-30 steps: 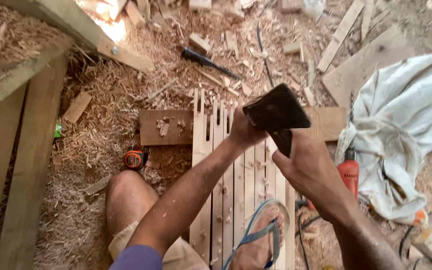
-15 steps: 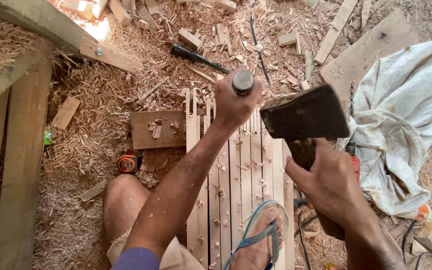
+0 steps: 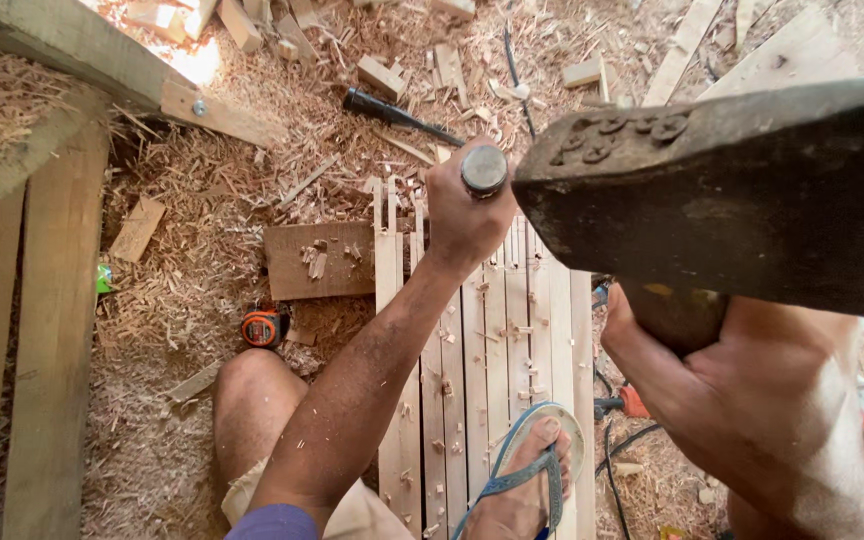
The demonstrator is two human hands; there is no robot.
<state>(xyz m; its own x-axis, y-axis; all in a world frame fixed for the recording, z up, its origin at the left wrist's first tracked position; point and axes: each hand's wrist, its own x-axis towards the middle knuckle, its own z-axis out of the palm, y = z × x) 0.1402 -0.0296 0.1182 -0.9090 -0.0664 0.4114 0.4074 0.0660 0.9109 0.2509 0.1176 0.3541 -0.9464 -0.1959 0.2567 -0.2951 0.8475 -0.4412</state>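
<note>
- Left hand [image 3: 464,222] fisted around a chisel [image 3: 483,170]; only its round metal-capped butt end shows, grey and worn, poking up out of the fist. Blade hidden under the hand.
- Chisel stands roughly upright over the far end of a row of pale wooden slats [image 3: 512,350], near the notched, tooth-like ends.
- Right hand [image 3: 672,320] wrapped tight around the handle of a hammer [image 3: 742,200]; handle mostly hidden in the grip, brown bit visible.
- Hammer head is huge in view because it is close to the camera: dark, weathered block, rough pitted surface, small round marks along its upper edge. Raised above and to the right of the chisel butt, not touching it.
- Slats lie side by side on the floor, running away from the person, sprinkled with small chips.
- Foot in a blue flip-flop [image 3: 532,470] rests on the near end of the slats; bare knee [image 3: 252,385] to the left.
- Orange tape measure [image 3: 264,327] on the shavings just left of the slats, near the knee.
- Brown flat board piece [image 3: 317,260] touching the slats' left side, chips on it.
- Second dark-handled tool [image 3: 397,115] lies on the shavings beyond the left hand.
- Floor covered in wood shavings [image 3: 182,270] and offcuts; plank frame [image 3: 42,330] at left.
</note>
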